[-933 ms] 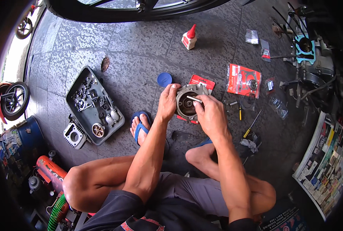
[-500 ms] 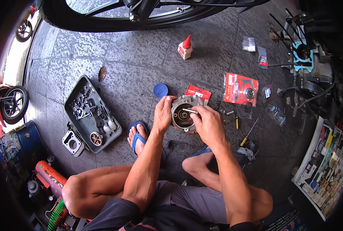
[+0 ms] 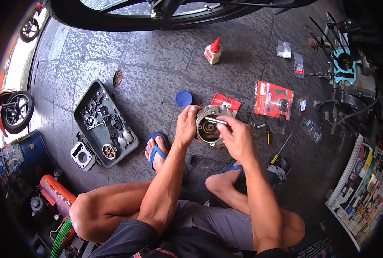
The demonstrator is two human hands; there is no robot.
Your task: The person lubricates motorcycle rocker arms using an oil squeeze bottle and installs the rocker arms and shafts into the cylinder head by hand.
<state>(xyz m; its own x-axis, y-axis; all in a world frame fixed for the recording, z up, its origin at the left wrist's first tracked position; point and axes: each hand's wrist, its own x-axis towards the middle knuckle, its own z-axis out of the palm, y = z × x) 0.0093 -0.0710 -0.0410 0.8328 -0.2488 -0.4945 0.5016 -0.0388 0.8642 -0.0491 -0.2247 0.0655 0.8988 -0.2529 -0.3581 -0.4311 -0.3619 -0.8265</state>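
Note:
A round metal engine housing [image 3: 200, 124] with a deep open bore sits on the floor in front of me. My left hand [image 3: 186, 127] grips its left rim, the thumb and fingers closed on the edge. Over the bore, my right hand [image 3: 239, 138] pinches a short, shiny metal pin [image 3: 213, 120] that lies nearly level across the opening. A round part shows at the bottom of the bore. Just behind the housing lies a red card package [image 3: 226, 101], partly covered by it. A blue round lid [image 3: 184, 99] rests beyond my left fingertips.
A grey tray [image 3: 133, 148] of loose parts lies left, beside a cylinder block [image 3: 83, 156]. Rightward are a red gasket packet [image 3: 274, 101], screwdrivers [image 3: 281, 149] and an engine [image 3: 357, 86]. A red-capped bottle [image 3: 213, 52] stands ahead, below a motorcycle wheel [image 3: 127, 26].
The pin has shifted toward the far side of the bore, and more of its length shows. My left hand keeps its hold on the rim. The whole view has shifted slightly.

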